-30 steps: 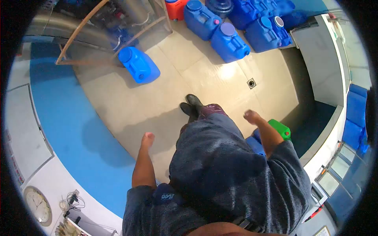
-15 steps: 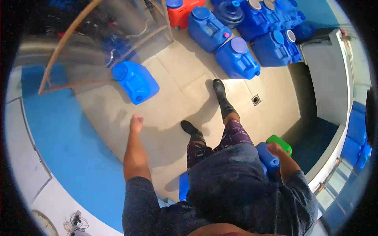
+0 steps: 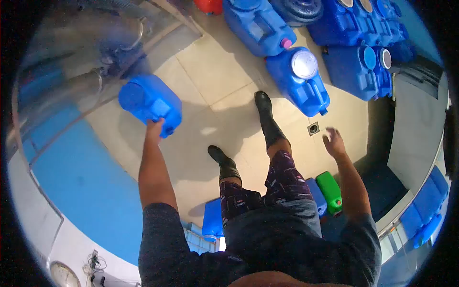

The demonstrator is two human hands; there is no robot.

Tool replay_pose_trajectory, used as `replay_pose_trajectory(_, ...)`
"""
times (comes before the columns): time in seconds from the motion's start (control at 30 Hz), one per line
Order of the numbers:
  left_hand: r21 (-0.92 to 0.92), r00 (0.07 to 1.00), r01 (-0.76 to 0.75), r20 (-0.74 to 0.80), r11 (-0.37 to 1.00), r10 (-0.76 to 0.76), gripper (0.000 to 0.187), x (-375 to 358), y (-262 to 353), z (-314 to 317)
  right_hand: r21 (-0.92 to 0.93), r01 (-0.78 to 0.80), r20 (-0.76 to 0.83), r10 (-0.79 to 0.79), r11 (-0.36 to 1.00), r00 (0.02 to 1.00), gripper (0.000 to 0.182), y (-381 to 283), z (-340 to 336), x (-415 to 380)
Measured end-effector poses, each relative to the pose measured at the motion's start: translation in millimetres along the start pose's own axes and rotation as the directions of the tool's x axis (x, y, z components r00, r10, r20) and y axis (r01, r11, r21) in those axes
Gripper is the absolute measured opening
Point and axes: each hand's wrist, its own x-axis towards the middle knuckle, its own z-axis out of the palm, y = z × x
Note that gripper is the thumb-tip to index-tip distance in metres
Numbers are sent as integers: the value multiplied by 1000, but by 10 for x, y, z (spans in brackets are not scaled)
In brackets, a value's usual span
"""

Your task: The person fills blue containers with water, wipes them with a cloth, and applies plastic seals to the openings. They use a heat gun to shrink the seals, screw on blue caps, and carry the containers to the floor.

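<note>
A blue plastic water jug [image 3: 160, 100] stands on the tiled floor at the left, its wide cap facing the glass door. My left hand [image 3: 154, 128] is at the near end of this jug, by its handle, with the fingers curled onto it. Part of those fingers is hidden by the hand itself. Out to the right, my right hand [image 3: 334, 142] hangs in the air near the floor drain [image 3: 313, 128]. Its fingers are apart and nothing is in them.
Several blue jugs [image 3: 299, 81] crowd the back right, one with a pink spout cap. A green jug [image 3: 329, 191] and another blue jug [image 3: 213, 217] stand close to my legs. The framed glass door [image 3: 158, 40] is at the left; a white-walled counter [image 3: 413, 124] is at the right.
My left hand has reached forward from the open floor and taken hold of the jug. My right hand has swung forward from beside the green jug. The view has shifted.
</note>
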Motion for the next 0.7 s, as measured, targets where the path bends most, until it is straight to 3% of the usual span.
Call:
replay_pose_trajectory(0.03,40,1000,-28,14,999,28,67,-189,34,177,12,-43,-34,44,999,998,40,-99,6,295)
replay_pose_trajectory(0.07,80,998,-61,31,995,59,66,-335,33,359,-13,85,-66,-86,996,994,46,-202,-54,573)
replay_pose_trajectory(0.1,58,995,-93,53,994,90,64,-384,-68,465,39,45,-70,-42,998,997,53,-255,-29,833)
replay_pose_trajectory(0.13,96,996,-87,39,992,84,61,-561,-24,625,-19,119,-198,-120,993,973,58,-247,62,1051)
replay_pose_trajectory(0.17,133,997,-79,24,988,77,58,-739,18,785,-13,129,-193,-129,992,973,58,-315,71,1252)
replay_pose_trajectory(0.23,223,998,-38,-42,974,49,55,-1045,236,1110,-50,68,-123,-74,996,990,67,-514,46,1604)
replay_pose_trajectory(0.27,244,997,22,69,970,-40,62,-1062,190,1219,-47,81,-122,-86,996,989,67,-504,81,1719)
replay_pose_trajectory(0.3,269,976,80,175,960,-131,69,-1058,140,1335,41,27,-1,-27,999,1000,73,-494,132,1830)
replay_pose_trajectory(0.33,258,979,81,161,963,-126,69,-1062,150,1483,120,-32,124,17,992,992,78,-505,142,1968)
replay_pose_trajectory(0.37,215,975,20,214,976,-67,66,-1081,173,1658,-7,-76,233,75,997,970,84,-520,129,2016)
replay_pose_trajectory(0.43,175,967,-36,254,984,-9,64,-1108,256,1970,-47,-8,345,24,999,938,69,-381,61,2064)
replay_pose_trajectory(0.5,264,954,-224,256,938,156,57,-989,528,2328,-69,-48,326,68,996,943,61,-141,190,1960)
replay_pose_trajectory(0.53,264,956,-221,252,939,154,57,-989,686,2511,-38,-57,293,66,998,954,58,-56,161,1812)
replay_pose_trajectory(0.6,128,946,-303,157,944,282,41,-911,1107,2834,-9,-84,258,84,996,963,53,169,120,1539)
replay_pose_trajectory(0.67,204,850,-523,204,828,486,48,-350,1130,3046,27,-118,240,108,993,965,52,317,1,1271)
replay_pose_trajectory(0.7,200,849,-523,202,829,487,48,-216,1229,3144,46,-124,229,110,991,967,52,385,-38,1130)
